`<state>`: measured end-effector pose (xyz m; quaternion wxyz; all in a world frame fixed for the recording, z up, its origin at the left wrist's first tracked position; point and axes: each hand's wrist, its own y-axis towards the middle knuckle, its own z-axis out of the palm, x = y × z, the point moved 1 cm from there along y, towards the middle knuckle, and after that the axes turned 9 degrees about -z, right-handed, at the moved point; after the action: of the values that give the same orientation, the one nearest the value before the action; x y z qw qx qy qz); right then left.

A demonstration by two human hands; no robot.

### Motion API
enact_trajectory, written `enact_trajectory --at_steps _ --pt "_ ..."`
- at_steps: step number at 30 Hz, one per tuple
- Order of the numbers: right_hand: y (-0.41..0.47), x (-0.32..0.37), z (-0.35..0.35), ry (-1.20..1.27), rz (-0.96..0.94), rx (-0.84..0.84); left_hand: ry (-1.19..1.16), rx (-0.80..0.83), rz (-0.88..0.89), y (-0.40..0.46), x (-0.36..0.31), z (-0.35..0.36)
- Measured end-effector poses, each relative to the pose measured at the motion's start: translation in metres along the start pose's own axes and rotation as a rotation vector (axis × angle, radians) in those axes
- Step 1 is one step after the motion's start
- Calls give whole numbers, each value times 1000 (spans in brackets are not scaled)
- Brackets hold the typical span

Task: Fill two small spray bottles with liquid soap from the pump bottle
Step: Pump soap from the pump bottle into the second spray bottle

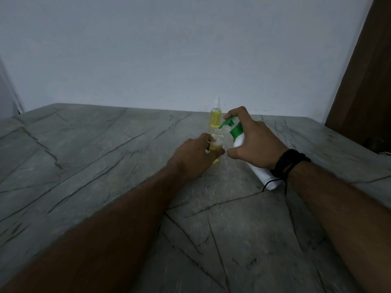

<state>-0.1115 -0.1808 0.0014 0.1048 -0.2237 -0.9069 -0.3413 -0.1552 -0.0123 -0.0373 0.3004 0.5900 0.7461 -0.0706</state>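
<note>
Right hand [251, 142] tilts pump bottle [254, 157] | nozzle seemingly over open spray bottle [216, 144] | left hand [194, 159] grips it

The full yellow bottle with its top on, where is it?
In the head view, the capped spray bottle stands at the table's far edge by the wall, just behind the open bottle the left hand holds.

Dim, flat, bluish light leaves the grey veined stone tabletop [88, 157] murky with only faint shadows and no glare, the near forearms soft and dark, and the wide lens bending the tabletop's far edge.
</note>
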Motion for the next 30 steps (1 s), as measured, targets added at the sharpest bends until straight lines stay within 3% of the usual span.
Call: enact_trajectory --at_steps 30 --pt "-1 -2 1 -7 -3 -18 -20 -2 6 -2 0 -1"
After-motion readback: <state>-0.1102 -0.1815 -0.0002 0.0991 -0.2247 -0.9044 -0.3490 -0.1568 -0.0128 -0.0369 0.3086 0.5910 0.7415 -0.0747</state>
